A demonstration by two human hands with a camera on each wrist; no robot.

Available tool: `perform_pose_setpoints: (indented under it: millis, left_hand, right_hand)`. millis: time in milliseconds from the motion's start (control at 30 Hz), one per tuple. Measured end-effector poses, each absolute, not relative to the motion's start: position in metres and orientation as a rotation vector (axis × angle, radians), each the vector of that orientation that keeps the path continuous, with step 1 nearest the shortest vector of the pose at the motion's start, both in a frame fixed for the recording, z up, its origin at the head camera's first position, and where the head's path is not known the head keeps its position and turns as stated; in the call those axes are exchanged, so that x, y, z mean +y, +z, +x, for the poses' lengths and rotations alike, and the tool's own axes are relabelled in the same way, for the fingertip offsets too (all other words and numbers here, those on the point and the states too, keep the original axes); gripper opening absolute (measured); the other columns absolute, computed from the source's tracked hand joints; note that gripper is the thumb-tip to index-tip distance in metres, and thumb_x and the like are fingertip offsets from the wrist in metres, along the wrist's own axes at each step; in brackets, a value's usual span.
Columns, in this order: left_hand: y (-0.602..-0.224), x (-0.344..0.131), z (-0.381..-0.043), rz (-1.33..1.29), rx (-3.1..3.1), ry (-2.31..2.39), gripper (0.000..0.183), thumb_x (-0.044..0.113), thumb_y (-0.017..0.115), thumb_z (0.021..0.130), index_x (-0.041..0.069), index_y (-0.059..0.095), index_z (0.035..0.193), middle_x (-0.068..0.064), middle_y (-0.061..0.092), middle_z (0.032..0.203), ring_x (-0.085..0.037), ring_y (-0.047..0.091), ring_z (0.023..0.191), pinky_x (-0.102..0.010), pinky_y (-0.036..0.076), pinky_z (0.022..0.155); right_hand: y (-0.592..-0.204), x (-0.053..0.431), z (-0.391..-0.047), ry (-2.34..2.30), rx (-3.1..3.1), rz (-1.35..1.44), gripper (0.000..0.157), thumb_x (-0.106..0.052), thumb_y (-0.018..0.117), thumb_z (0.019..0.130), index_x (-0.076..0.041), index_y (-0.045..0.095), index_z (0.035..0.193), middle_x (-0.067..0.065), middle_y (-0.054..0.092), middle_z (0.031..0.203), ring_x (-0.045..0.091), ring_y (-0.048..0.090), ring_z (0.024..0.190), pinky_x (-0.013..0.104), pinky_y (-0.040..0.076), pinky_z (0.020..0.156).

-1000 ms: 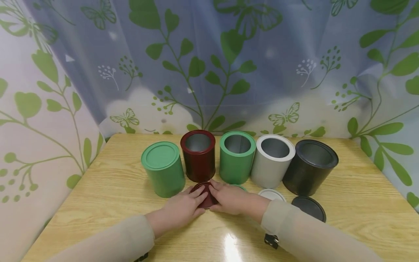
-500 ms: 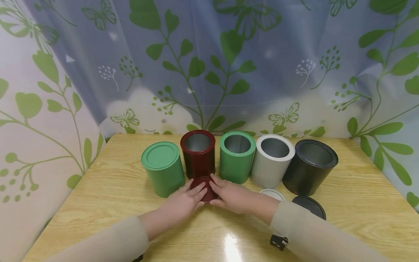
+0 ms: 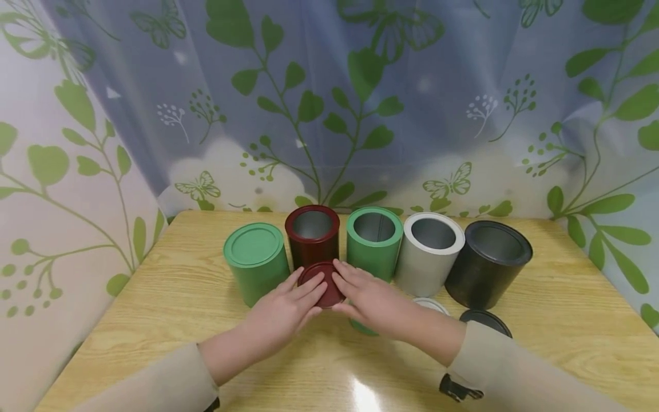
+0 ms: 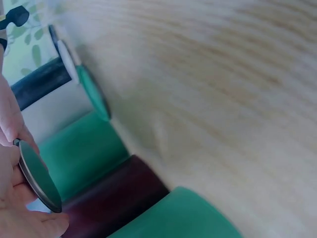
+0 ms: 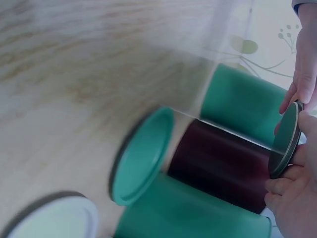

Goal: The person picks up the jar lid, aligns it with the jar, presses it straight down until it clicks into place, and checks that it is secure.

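Note:
Both hands hold a dark red can lid (image 3: 327, 290) level in the air, just in front of the open dark red can (image 3: 312, 249). My left hand (image 3: 273, 315) grips its left edge, fingers over the top; my right hand (image 3: 378, 300) grips the right edge the same way. From below, in the left wrist view, the lid's underside (image 4: 43, 178) looks greenish, with a pale rim. The right wrist view shows the thumb and fingers at the lid's edge (image 5: 290, 136). The lid covers the lower front of the dark red can.
A lidded green can (image 3: 255, 246) stands at left. Open green (image 3: 372, 260), white (image 3: 424, 269) and black (image 3: 486, 272) cans stand to the right. Green (image 5: 143, 156), white (image 3: 431, 305) and black (image 3: 486, 321) lids lie on the wooden table (image 3: 170, 320). A patterned curtain (image 3: 319, 103) hangs behind.
Both hands have raised the dark red lid off the table and moved it toward the dark red can. The green lid under the right hand now shows more. The cans have stayed put.

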State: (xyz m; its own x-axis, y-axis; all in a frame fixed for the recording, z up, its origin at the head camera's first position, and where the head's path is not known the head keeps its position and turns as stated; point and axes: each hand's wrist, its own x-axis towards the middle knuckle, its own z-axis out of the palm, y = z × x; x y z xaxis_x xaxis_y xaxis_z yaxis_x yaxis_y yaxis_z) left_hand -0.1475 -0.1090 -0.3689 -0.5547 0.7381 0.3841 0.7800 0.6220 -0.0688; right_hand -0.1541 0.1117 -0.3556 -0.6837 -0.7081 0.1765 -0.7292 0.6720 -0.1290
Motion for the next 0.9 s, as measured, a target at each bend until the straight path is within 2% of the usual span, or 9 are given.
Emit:
perform_pose_setpoints:
  millis: [200,367,567,900]
  left_hand:
    - [-0.349,-0.108,-0.15,-1.202,-2.447,-0.144,0.041,0.024,0.062,0.091,0.002,0.059,0.125,-0.014,0.055,0.129,-0.036,0.047,0.122,-0.045,0.035,0.102]
    - [-0.333,-0.106,-0.157,-1.198,-2.452,-0.159,0.043,0.027,0.058,0.093,0.001,0.057,0.128,-0.016,0.052,0.131,-0.037,0.044,0.124,-0.046,0.034,0.102]
    - [-0.318,-0.104,-0.174,-1.238,-2.498,-0.138,0.043,0.025,0.055,0.095,0.0,0.054,0.13,-0.018,0.05,0.133,-0.034,0.042,0.126,-0.046,0.03,0.105]
    - [-0.303,-0.107,-0.202,-1.29,-2.706,-0.145,0.044,0.024,0.045,0.1,0.0,0.045,0.137,-0.018,0.039,0.142,-0.037,0.029,0.133,-0.046,0.02,0.11]
  right_hand:
    - [-0.342,0.112,-0.157,0.266,-2.709,1.16,0.06,-0.036,0.057,0.093,0.004,0.045,0.135,0.02,0.033,0.145,0.03,0.036,0.131,0.042,0.036,0.101]
    - [-0.327,0.112,-0.163,0.293,-2.715,1.137,0.059,-0.035,0.055,0.094,0.004,0.043,0.137,0.02,0.031,0.146,0.032,0.036,0.131,0.043,0.037,0.101]
    - [-0.313,0.111,-0.176,0.296,-2.763,1.107,0.058,-0.035,0.05,0.097,0.003,0.04,0.139,0.019,0.027,0.148,0.033,0.033,0.132,0.042,0.034,0.103]
    - [-0.305,0.106,-0.201,0.288,-2.845,1.071,0.059,-0.037,0.045,0.098,0.003,0.037,0.14,0.019,0.024,0.149,0.032,0.028,0.134,0.044,0.031,0.104]
